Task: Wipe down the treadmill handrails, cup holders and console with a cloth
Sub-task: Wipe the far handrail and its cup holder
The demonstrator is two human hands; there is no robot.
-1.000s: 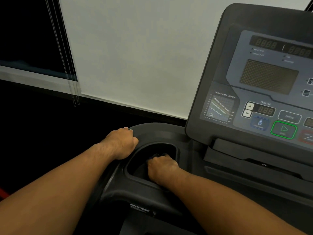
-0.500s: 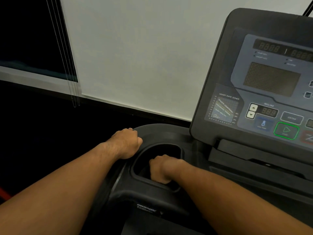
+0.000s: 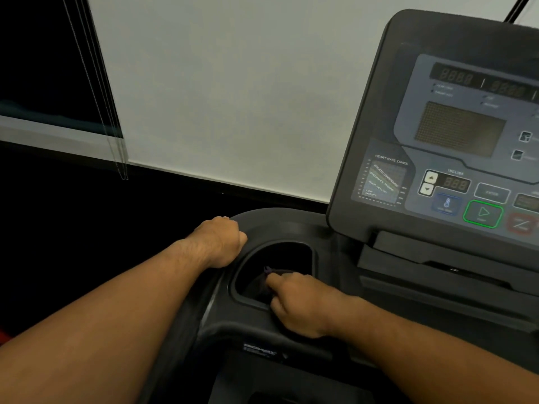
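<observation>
My right hand (image 3: 300,304) is closed on a dark cloth (image 3: 262,282), pressing it inside the left cup holder (image 3: 303,255). My left hand (image 3: 220,242) is curled over the rim beside it, bracing. The risk I see: the cloth is barely distinguishable from the dark plastic, so I could miss the far wall, or brush the console (image 3: 455,141) buttons when moving on.

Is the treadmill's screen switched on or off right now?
It looks off. On the console, the dot-matrix panel is dark and the number readouts show only faint unlit digits.
</observation>
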